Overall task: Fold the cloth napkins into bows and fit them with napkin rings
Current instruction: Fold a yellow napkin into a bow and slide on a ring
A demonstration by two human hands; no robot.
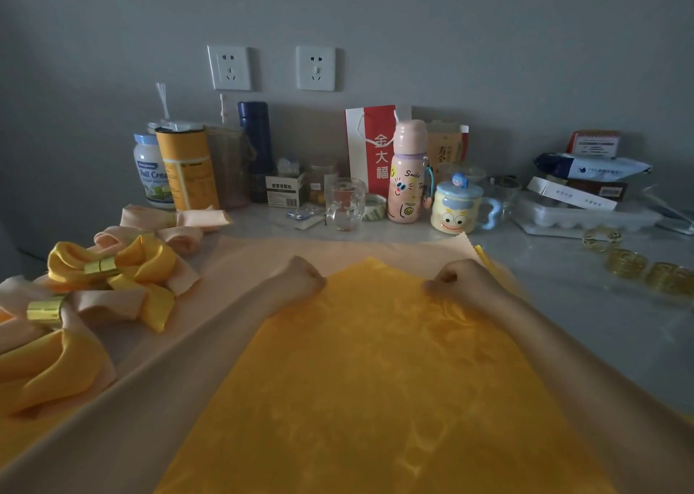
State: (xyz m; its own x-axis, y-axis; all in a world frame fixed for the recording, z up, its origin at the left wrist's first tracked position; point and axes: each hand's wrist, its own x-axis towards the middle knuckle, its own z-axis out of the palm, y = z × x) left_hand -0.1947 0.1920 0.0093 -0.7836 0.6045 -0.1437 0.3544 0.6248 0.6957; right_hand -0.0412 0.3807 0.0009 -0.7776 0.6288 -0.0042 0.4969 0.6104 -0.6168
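Note:
A yellow napkin [379, 373] stretches from the camera toward the far side, over a flat peach napkin [240, 268]. My left hand [300, 277] grips the yellow napkin's far left corner with curled fingers. My right hand [456, 277] pinches its far right corner. At the left lies a pile of finished bows [112, 268] in yellow and peach, two of them wearing gold rings [100, 266]. Loose gold napkin rings [627, 264] sit in a row on the marble top at the right.
Along the wall stand jars [187, 170], a dark flask [257, 151], a drinking glass [344, 204], a pink bottle [407, 172], a cartoon mug [456, 208], a red bag [370, 148] and boxes with an egg tray [586, 215] at the right.

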